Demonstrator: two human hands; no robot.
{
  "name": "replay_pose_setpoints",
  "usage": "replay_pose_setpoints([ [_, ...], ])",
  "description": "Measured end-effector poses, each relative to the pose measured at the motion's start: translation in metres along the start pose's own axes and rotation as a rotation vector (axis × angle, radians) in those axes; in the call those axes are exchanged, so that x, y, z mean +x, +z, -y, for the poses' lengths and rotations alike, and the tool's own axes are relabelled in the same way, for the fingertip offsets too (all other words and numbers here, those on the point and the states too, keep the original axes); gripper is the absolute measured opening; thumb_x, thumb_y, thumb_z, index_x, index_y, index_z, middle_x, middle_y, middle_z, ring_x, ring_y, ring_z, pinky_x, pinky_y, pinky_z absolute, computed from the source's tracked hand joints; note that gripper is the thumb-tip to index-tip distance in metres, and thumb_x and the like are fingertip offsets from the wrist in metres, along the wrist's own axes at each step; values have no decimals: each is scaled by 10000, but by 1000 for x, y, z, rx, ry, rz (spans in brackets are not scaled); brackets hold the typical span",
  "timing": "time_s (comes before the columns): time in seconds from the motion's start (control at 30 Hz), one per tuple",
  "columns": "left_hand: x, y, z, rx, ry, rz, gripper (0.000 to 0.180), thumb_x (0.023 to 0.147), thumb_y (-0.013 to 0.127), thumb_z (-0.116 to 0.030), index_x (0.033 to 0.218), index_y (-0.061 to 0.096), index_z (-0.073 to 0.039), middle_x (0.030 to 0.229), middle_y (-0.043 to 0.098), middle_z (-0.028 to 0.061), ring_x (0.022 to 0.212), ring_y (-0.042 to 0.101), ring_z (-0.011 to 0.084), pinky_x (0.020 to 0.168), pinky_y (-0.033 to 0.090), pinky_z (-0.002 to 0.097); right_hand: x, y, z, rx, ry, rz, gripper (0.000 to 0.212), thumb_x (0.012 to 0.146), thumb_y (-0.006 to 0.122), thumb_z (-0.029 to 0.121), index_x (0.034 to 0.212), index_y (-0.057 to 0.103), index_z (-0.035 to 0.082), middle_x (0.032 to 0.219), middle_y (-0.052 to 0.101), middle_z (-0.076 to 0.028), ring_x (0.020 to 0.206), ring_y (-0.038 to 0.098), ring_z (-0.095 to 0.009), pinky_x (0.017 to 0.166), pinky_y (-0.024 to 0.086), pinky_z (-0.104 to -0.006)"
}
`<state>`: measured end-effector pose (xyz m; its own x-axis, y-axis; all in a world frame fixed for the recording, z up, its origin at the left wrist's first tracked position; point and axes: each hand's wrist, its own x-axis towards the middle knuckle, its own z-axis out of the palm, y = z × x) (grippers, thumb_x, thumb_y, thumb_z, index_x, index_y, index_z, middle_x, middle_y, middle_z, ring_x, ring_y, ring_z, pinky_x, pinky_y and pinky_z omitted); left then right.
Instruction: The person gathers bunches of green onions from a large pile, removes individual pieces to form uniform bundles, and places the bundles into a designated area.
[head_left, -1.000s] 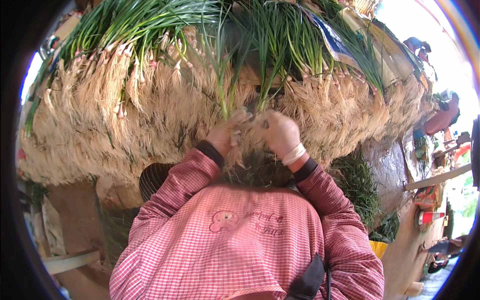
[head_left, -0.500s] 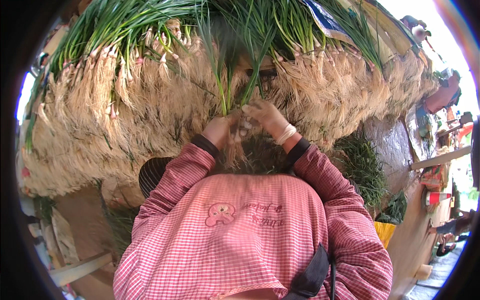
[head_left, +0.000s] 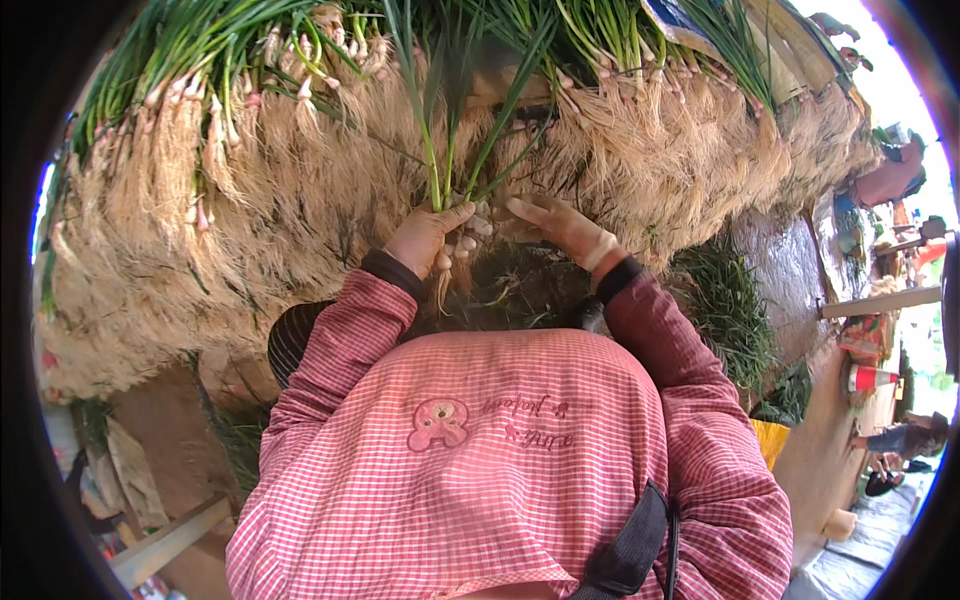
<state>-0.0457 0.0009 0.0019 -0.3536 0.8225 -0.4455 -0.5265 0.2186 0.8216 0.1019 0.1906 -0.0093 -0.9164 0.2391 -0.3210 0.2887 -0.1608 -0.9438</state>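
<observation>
My left hand [head_left: 430, 240] is closed round a few young garlic plants [head_left: 437, 185]. Their long green leaves fan upward and away from me, and pale bulbs and roots hang below the fingers. Just to the right, my right hand [head_left: 568, 230] is held apart from the plants, its fingers stretched toward them and nothing visibly gripped. A pale band circles the right wrist. In front of both hands rises a large heap of garlic plants [head_left: 330, 150], with a thick mat of straw-coloured roots facing me.
Loose green leaves [head_left: 725, 320] lie on the ground at the right. Dark ground with leaf scraps shows beneath my hands. Farther right are a wooden beam [head_left: 880, 303], a red-and-white cone [head_left: 872, 378] and other people. Another beam [head_left: 170, 542] lies at the lower left.
My right hand has drawn away to the right from the garlic plants and opened. My left hand keeps hold of them and has shifted slightly left.
</observation>
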Motion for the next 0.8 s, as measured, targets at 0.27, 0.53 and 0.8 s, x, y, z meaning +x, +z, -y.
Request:
replay_pose_setpoints([
  [0.27, 6, -3, 8, 4, 19, 159, 203, 979, 590, -191, 1111, 617, -40, 890, 705, 35, 584, 567, 54, 410, 417, 171, 38, 34, -26, 703, -91, -241, 273, 1019, 505, 266, 1048, 646, 33, 928, 678, -62, 830, 642, -196, 824, 512, -321],
  [0.53, -7, -33, -2, 61, 126, 70, 234, 963, 623, -215, 1073, 602, -9, 802, 691, 75, 566, 607, 83, 406, 441, 178, 15, -107, -149, -1482, -286, 395, 301, 983, 471, 174, 1212, 602, 28, 1009, 705, -111, 1011, 665, -227, 812, 539, -372],
  [0.8, 3, -40, 1, 92, 59, 13, 278, 963, 623, -320, 897, 584, -52, 618, 586, -14, 442, 526, 45, 356, 363, 163, 88, -40, -283, -1569, 85, 678, 209, 895, 584, 175, 1032, 729, 111, 1036, 693, -110, 977, 657, -308, 833, 538, -461],
])
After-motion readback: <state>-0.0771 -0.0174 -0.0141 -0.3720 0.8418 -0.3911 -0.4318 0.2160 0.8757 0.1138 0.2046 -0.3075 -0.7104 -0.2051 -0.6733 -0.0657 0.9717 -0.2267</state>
